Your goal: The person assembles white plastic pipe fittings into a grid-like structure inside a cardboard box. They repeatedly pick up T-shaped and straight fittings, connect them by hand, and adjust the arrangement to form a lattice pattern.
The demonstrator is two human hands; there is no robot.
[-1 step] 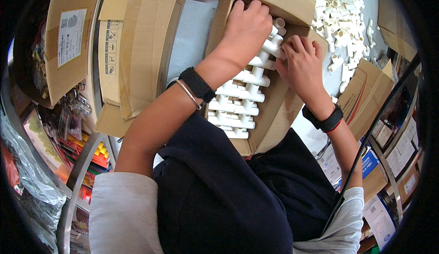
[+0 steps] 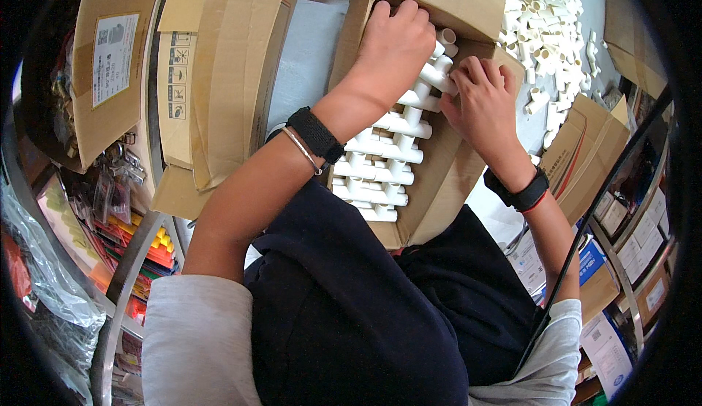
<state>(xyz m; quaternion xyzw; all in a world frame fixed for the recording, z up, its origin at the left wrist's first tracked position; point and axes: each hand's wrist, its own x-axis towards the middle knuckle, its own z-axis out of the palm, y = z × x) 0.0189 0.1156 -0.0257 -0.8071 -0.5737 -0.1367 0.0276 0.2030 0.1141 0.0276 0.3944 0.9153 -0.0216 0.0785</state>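
White plastic pipe fittings (image 2: 380, 154), tee-shaped, lie packed in neat rows inside an open cardboard box (image 2: 446, 179) at the near edge of the bench (image 2: 311, 48). The step in hand looks like filling the far end of the box. The left hand (image 2: 395, 40) is curled over the farthest rows, palm down, pressing on the fittings; whether it grips one I cannot tell, since its fingers fold out of sight. The right hand (image 2: 482, 103) rests just beside it, fingers bent on a fitting near the box's right wall, seemingly pinching it. Placing it probably calls for lining the piece up with its row and pushing it snug. A heap of loose fittings (image 2: 545, 33) lies toward the bench's far right corner, and closed cartons (image 2: 219, 77) stand to the left. The dark torso hides the box's near end.
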